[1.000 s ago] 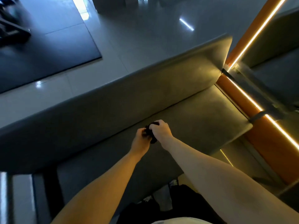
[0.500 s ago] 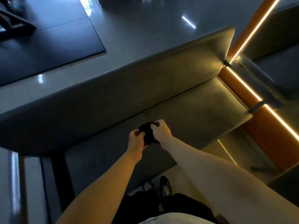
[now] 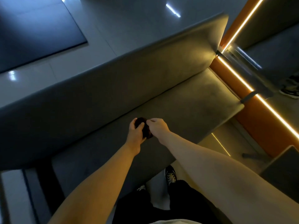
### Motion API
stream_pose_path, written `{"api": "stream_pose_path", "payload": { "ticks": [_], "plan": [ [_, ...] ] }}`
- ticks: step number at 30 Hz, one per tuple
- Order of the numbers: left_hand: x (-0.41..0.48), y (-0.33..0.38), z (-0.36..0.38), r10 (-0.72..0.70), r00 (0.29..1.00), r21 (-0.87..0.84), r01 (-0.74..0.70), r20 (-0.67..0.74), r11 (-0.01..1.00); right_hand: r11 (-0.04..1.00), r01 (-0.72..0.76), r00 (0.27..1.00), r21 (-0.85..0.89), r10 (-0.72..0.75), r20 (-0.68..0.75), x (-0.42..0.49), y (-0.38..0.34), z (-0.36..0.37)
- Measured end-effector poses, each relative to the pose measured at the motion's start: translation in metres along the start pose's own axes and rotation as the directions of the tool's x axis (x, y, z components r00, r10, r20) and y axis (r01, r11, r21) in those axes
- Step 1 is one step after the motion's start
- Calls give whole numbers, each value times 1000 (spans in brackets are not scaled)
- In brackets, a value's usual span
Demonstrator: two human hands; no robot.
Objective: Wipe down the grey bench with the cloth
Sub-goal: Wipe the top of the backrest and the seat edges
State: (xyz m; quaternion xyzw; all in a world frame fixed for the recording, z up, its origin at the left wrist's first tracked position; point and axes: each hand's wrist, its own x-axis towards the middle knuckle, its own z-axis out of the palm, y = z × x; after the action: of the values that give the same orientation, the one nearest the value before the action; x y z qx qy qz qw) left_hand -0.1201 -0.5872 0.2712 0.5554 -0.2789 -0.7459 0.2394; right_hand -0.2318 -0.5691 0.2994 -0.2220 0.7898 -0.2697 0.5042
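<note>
A dark cloth (image 3: 144, 128), bunched into a small wad, is held between both hands above the seat of the grey bench (image 3: 194, 107). My left hand (image 3: 135, 132) curls its fingers around the cloth's left side. My right hand (image 3: 157, 127) pinches the cloth's upper right edge. The bench has a long padded backrest (image 3: 113, 81) running from lower left to upper right. Much of the cloth is hidden by my fingers.
An orange panel with lit strips (image 3: 252, 94) borders the bench's right end. My shoes (image 3: 169, 175) stand on the floor by the bench's front edge. Another pair of shoes (image 3: 291, 89) shows at far right. A dark mat (image 3: 37, 26) lies on the glossy floor beyond the backrest.
Both hands have kept working the cloth, which now looks more gathered into my left hand. The view has tilted, showing more of my legs and shoes.
</note>
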Motion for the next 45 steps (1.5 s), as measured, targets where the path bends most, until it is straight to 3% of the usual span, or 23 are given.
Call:
{"api": "stream_pose_path", "payload": {
  "ticks": [6, 12, 20, 23, 28, 30, 33, 36, 38, 42, 45],
  "plan": [
    [54, -1, 42, -8, 999, 100, 4, 33, 995, 994, 56, 998, 99, -52, -45, 40, 9, -36],
    [123, 6, 137, -66, 993, 198, 45, 98, 979, 985, -42, 997, 166, 51, -50, 138, 13, -115],
    [300, 22, 310, -56, 994, 384, 15, 94, 923, 990, -32, 976, 138, 61, -208, 339, 11, -260],
    [369, 24, 366, -18, 996, 479, -24, 83, 877, 975, -49, 954, 216, 110, -279, 416, 13, -310],
    [471, -11, 410, -53, 995, 634, -15, 87, 773, 955, -79, 900, 286, 192, -391, 536, 35, -369],
    [514, -25, 411, -51, 997, 706, 2, 49, 708, 962, -60, 879, 266, 177, -442, 583, 41, -385],
    [570, -46, 400, -43, 999, 888, 24, -5, 460, 955, -3, 852, 297, 158, -499, 652, 50, -398],
    [593, -74, 382, 24, 1000, 986, -18, 14, 168, 950, -21, 898, 311, 154, -412, 703, 60, -391],
    [592, -89, 372, 114, 992, 995, -55, 45, 83, 970, -38, 915, 241, 131, -382, 722, 65, -382],
    [597, -91, 360, 214, 974, 981, -113, 78, 156, 993, -59, 905, 106, 98, -413, 732, 73, -370],
    [601, -89, 351, 227, 967, 952, -170, 112, 254, 992, -77, 912, 98, 110, -396, 724, 70, -353]
  ]
}}
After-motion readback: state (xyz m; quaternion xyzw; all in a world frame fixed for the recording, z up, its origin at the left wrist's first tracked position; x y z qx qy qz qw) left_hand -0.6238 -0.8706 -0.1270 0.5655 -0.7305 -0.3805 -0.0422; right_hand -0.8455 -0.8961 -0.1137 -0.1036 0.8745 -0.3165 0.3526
